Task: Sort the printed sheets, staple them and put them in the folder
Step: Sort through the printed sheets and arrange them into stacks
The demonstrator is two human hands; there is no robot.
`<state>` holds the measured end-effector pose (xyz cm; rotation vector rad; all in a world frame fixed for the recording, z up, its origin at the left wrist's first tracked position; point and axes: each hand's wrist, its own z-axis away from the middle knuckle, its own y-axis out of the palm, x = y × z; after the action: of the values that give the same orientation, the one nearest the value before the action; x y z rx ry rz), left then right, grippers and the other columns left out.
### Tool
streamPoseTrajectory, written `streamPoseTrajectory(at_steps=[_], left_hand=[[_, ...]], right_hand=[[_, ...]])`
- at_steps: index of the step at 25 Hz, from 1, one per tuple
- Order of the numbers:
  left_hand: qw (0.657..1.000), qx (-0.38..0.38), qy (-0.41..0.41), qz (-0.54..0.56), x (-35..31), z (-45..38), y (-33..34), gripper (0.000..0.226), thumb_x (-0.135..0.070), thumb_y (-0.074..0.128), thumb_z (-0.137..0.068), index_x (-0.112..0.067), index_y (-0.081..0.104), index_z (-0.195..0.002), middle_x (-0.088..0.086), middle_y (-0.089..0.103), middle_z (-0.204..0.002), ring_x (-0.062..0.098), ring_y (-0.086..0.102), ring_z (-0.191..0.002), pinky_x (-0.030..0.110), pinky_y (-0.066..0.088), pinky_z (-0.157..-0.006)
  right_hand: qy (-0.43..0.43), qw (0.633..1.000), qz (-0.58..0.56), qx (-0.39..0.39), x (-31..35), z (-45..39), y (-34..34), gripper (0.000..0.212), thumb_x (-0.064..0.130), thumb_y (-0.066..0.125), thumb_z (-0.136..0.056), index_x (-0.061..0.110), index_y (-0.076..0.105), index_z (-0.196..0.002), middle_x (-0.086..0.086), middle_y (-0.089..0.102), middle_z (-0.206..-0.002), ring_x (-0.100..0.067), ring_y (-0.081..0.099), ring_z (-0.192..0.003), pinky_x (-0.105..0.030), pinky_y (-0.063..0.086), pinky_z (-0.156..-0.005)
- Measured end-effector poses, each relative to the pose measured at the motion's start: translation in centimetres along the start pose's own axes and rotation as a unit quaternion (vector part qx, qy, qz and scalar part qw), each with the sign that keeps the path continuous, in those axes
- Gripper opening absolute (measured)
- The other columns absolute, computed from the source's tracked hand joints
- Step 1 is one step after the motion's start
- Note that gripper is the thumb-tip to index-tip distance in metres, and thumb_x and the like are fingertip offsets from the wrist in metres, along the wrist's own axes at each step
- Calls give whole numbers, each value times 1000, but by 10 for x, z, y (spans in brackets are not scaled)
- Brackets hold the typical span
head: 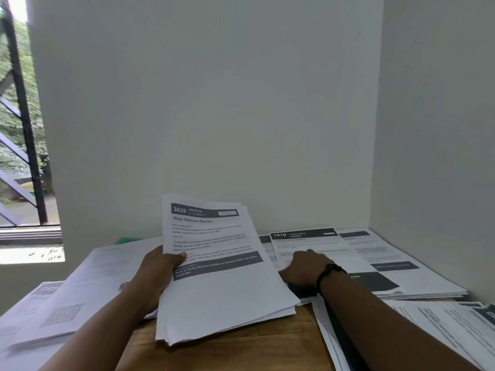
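The person's left hand (158,266) held a thick stack of printed sheets (217,277) tilted up above the wooden tabletop (241,346), its grip clamped on the stack's left edge with the thumb (180,256) pressed across the top page, headed "3639" and "Wipe Skincare Bottles". The right hand (305,269), a dark band (328,273) at its wrist, lay on a second pile of sheets (348,263) headed "1610" against the far right corner; its fingers seemed curled down at that pile's left edge, though whether they gripped a sheet could not be told. More loose pages (80,290) spread over the left of the tabletop, and others (442,330) lay at the near right. A green edge (128,240), possibly the folder, showed behind the left pages by the wall.
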<state>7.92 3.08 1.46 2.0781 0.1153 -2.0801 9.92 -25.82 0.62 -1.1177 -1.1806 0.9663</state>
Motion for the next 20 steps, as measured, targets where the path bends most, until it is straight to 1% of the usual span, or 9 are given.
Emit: streamPoseTrajectory(at_steps=[2,4,7,9,11,14,16,18,20], left_hand=[[1000,0,0,5,0,0,0,23,1,56,-92,-9,59,-112,16,71,-101,39,70,-85,51,56,-78],[1000,4,0,6,0,0,0,23,1,56,-92,-10,58,-112,17,71,-103,39,70,-86,52,56,-80],[1000,8,2,1,1,0,0,23,1,56,-92,-9,58,-113,17,71,-104,40,70,-86,53,56,-80],[1000,6,3,1,2,-1,0,24,2,56,-91,-9,58,-113,18,71,-104,40,70,-87,55,55,-83],[1000,4,2,-1,1,-1,0,24,2,56,-92,-8,58,-113,18,71,-103,40,69,-87,55,55,-83],[1000,5,3,-7,0,0,1,21,3,55,-92,-8,58,-110,18,70,-102,40,69,-87,49,56,-79],[1000,10,3,-16,0,2,2,22,3,54,-92,-8,57,-111,18,69,-103,39,69,-88,45,56,-75],[999,12,-1,-30,0,3,2,21,2,53,-93,-9,56,-111,17,69,-103,39,69,-88,42,56,-72],[999,13,-10,-41,1,2,3,22,1,54,-93,-8,55,-113,18,69,-102,39,69,-87,43,57,-73]], right_hand=[[-16,999,-29,4,0,-1,0,35,51,53,-74,18,59,-85,-8,66,-106,-21,60,-89,-30,50,-79],[-23,999,-43,17,0,-1,-6,21,33,54,-76,17,48,-65,-8,66,-89,-22,54,-78,-30,46,-72],[-8,995,-91,33,2,0,-12,23,33,58,-79,20,46,-65,2,50,-71,-23,51,-82,-31,45,-77],[-12,996,-88,1,4,3,-11,20,30,58,-76,18,47,-64,3,51,-66,-20,53,-71,-25,44,-63],[-19,994,-84,-60,4,6,-10,20,26,56,-79,17,46,-65,3,52,-66,-16,53,-67,-21,39,-55],[-21,976,-63,-206,5,13,-18,11,22,52,-88,14,52,-80,1,60,-83,-18,51,-74,-24,39,-63],[-31,955,-67,-289,9,19,-27,15,22,49,-91,17,49,-77,-2,62,-83,-19,51,-72,-24,36,-59],[-58,941,-67,-328,19,26,-36,22,24,45,-92,18,45,-71,0,57,-75,-21,54,-68,-25,33,-53],[-109,929,-45,-350,35,37,-43,20,25,41,-94,18,49,-77,-1,60,-76,-21,56,-68,-26,37,-56]])
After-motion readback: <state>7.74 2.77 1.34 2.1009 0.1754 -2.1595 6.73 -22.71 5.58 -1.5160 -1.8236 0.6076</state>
